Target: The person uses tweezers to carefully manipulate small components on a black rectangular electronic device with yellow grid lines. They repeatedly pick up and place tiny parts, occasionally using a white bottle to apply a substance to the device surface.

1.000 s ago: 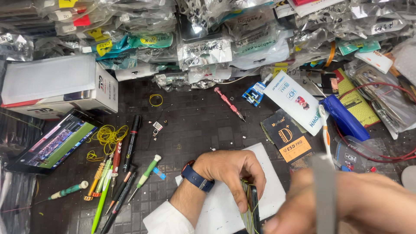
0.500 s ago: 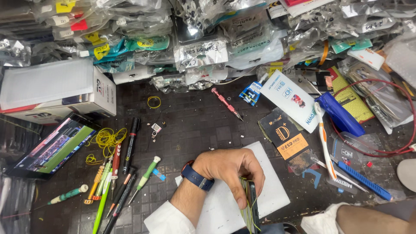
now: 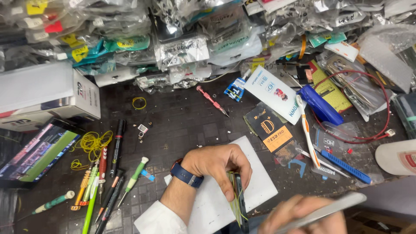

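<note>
Cluttered dark workbench (image 3: 182, 125) holds pens and packets. On its white mat (image 3: 260, 186), the left hand (image 3: 216, 164) pinches an opened phone (image 3: 238, 199) on edge; the right hand (image 3: 303, 216), blurred, grips metal tweezers (image 3: 329, 210). Repair seems midway, the phone not yet closed.

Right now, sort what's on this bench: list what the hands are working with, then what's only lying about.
In hand:
- left hand gripping a thin phone on edge over the white mat
- right hand holding metal tweezers

Lying about:
- red screwdriver
- toothbrush
- yellow rubber bands
- white box
- bagged parts
</note>
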Demonstrator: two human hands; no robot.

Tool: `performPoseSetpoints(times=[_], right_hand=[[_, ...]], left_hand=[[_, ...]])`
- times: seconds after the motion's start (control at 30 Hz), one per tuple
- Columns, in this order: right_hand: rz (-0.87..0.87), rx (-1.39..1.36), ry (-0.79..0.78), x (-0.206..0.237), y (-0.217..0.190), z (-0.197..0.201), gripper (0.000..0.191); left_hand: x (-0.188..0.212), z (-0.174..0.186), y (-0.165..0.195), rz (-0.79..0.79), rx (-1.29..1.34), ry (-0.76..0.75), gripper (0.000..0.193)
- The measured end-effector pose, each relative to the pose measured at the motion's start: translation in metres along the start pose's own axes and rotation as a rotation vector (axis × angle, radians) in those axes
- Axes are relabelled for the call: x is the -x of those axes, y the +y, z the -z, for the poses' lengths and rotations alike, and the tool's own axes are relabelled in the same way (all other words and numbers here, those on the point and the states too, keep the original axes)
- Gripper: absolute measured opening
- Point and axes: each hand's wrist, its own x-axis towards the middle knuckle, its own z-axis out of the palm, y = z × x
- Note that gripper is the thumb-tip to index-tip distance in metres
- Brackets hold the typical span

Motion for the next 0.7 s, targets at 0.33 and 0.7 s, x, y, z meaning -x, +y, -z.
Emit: performPoseSetpoints(times=[0.33, 0.7], right_hand=[[0.078, 0.071, -0.333, -0.009, 0.012, -0.041, 0.025], [0.233, 0.348, -0.105, -0.014, -0.021, -0.019, 0.023]], left_hand=[[0.003, -0.008, 0.006, 0.021, -0.017, 0.001, 0.034], [0.001, -0.01, 0.003, 0.026, -0.009, -0.013, 0.036]])
